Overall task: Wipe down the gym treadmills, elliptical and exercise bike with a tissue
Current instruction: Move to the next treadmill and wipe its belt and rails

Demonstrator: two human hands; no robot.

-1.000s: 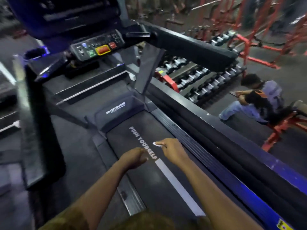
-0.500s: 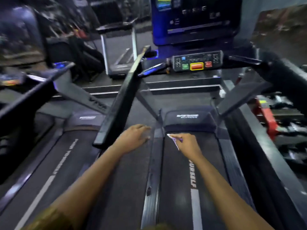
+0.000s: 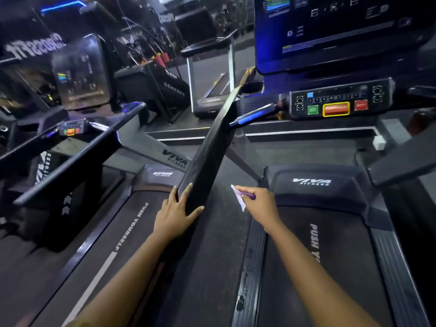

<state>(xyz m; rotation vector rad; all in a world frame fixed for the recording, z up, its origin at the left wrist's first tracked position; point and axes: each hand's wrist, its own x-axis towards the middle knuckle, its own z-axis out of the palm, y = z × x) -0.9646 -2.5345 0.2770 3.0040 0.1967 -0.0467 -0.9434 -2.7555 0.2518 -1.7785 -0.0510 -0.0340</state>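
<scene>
- Two hands are sharing the work: our left hand [image 3: 175, 217] is clasping the lower end of the handrail [image 3: 207, 156] of the treadmill [image 3: 311, 182] between thumb and fingers. Our right hand [image 3: 259, 204] is pinching the tissue [image 3: 238, 197] in the air just right of that rail, not touching it.
- We are holding only a small, thin piece, so it is probably going to tear or bunch up once we are dragging it along such a long rail, leaving bare fingers doing the wiping.
- We are covering the rail's end with the left hand, so we are risking missing that patch unless we are shifting the grip.
- We are likely heading up the rail towards the control panel [image 3: 336, 109]; a careless swipe there is risking pressing a button while we are leaning over the belt [image 3: 349, 244].
</scene>
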